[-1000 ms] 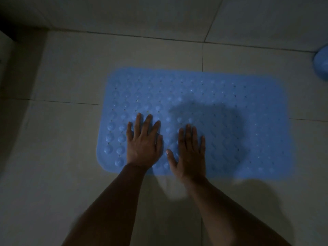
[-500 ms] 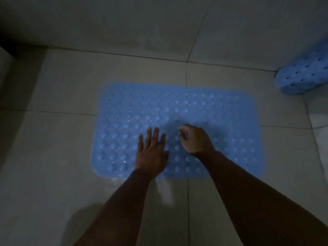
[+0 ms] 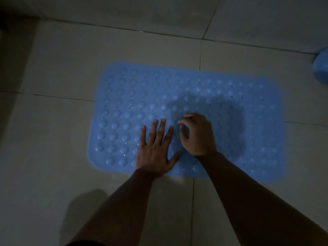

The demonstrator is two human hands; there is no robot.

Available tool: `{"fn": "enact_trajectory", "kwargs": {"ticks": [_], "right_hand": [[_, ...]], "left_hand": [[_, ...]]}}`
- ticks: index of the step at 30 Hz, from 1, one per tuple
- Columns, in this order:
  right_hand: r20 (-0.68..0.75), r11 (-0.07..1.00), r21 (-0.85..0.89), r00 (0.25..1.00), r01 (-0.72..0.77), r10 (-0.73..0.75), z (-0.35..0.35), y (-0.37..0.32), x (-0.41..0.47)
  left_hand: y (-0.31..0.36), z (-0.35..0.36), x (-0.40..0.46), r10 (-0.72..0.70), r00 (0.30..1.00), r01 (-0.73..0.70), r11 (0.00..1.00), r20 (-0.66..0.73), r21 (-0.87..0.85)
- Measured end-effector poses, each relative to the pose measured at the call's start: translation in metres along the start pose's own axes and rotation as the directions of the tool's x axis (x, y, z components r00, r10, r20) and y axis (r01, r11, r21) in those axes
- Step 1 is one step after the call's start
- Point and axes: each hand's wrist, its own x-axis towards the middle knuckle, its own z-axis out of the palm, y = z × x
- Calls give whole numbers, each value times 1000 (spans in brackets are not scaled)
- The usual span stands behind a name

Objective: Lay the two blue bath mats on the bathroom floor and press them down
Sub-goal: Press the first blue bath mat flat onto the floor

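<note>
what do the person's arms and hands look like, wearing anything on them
Both forearms are bare as far as the frame shows: no sleeves, gloves, watch or bracelet. The left hand and right hand show no rings that I can make out, though the dim light hides fine detail. Nails look short and unpainted.

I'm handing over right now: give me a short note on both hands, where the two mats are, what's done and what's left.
Left hand: flat, fingers straight, pressing the near edge of the laid mat.
Right hand: on the mat beside it, fingers curled; whether it pinches anything cannot be told.
Laid mat: spread flat on the floor tiles.
Second mat: at the far right edge, not laid out.
Done: first mat laid.
Left: finish pressing it, then lay and press the second.
</note>
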Motion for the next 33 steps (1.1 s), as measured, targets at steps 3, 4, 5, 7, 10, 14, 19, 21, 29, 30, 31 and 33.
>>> {"fn": "enact_trajectory", "kwargs": {"ticks": [3, 4, 5, 7, 10, 14, 19, 21, 29, 30, 31, 33], "right_hand": [[-6, 1000, -9, 1000, 12, -12, -1, 6, -4], [-6, 1000, -11, 1000, 11, -11, -2, 9, -7], [-4, 1000, -15, 1000, 12, -12, -3, 10, -10], [16, 1000, -19, 1000, 10, -10, -9, 5, -13], [99, 999, -11, 994, -46, 47, -36, -12, -4], [383, 990, -49, 913, -131, 139, -66, -43, 19], [434, 994, -61, 894, -95, 112, -35, -104, 15], [429, 997, -67, 902, -30, 56, -3, -130, 3], [328, 969, -243, 944, 44, 39, 80, -159, -42], [316, 965, -255, 948, 62, 22, 81, -158, -45], [311, 963, -259, 950, 69, 16, 83, -158, -46], [318, 967, -247, 948, 69, 14, 86, -157, -45]], "left_hand": [[2, 2, 1, -1, 1000, 1, 1000, 19, 5], [2, 2, 2, 1, 1000, -1, 1000, 26, 3], [2, 2, 2, 2, 999, -2, 1000, 34, -5], [1, 0, 1, -10, 998, 12, 999, 61, -33], [-1, -11, 2, -15, 991, 29, 993, 130, -110], [-18, -57, 10, -52, 993, 92, 914, 109, -396], [-85, -69, -15, -223, 967, 180, 942, -127, -284], [-108, -67, -25, -258, 953, 223, 953, -160, -205], [-136, -48, -45, -288, 941, 265, 954, -177, -144], [-137, -46, -47, -292, 940, 270, 953, -179, -140], [-138, -45, -49, -290, 939, 269, 954, -185, -132], [-141, -42, -47, -277, 943, 255, 958, -185, -130]]}}
